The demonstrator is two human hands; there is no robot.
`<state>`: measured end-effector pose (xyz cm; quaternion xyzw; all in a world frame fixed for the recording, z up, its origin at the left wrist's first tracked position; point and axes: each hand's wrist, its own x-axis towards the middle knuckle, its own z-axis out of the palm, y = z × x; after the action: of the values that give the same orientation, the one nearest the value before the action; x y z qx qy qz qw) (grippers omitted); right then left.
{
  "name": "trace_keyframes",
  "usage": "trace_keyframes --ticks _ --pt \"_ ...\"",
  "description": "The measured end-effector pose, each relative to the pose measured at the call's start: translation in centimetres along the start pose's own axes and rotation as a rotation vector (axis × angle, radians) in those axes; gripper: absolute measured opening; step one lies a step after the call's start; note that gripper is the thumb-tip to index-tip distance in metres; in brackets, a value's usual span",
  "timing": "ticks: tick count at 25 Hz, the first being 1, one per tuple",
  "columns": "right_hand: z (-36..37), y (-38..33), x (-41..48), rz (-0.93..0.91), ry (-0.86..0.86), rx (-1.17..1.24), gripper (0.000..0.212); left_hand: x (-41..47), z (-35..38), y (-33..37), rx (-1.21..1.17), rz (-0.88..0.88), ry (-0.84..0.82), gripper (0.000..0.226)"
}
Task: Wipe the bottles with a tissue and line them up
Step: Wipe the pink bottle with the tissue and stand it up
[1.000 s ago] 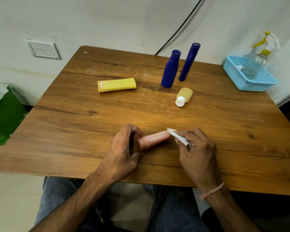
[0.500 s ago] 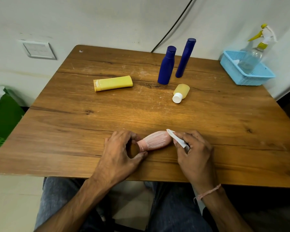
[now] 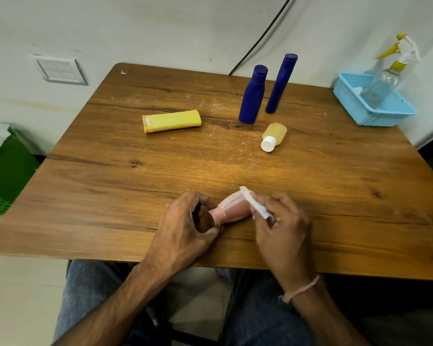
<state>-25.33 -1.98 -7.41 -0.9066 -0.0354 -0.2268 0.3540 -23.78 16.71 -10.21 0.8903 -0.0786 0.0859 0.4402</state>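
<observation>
wooden table point(image 3: 115, 186) against a pale wall carries a yellow tube point(image 3: 171, 121) lying flat, two blue bottles point(image 3: 251, 96) standing upright side by side, a small yellow bottle point(image 3: 273, 136) on its side, and a blue basket point(image 3: 370, 113) with a spray bottle point(image 3: 385, 78) at the far right corner. near the front edge, the left hand point(image 3: 185, 228) is curled around the narrow end of a pink bottle point(image 3: 231, 209), gripping it. the right hand point(image 3: 281, 228) pinches a folded white tissue point(image 3: 255, 204) against that bottle's wider end.
</observation>
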Motion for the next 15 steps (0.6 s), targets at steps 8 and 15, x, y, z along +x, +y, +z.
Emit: trace_keyframes --ticks 8,15 --pt "1.4 -2.9 -2.0 -0.183 -0.189 -0.025 0.04 0.0 0.3 0.4 -0.133 -0.037 0.018 0.036" --pt "-0.2 -0.3 2.4 -0.058 -0.089 -0.204 0.036 -0.2 0.7 0.8 -0.196 -0.016 0.071 0.074"
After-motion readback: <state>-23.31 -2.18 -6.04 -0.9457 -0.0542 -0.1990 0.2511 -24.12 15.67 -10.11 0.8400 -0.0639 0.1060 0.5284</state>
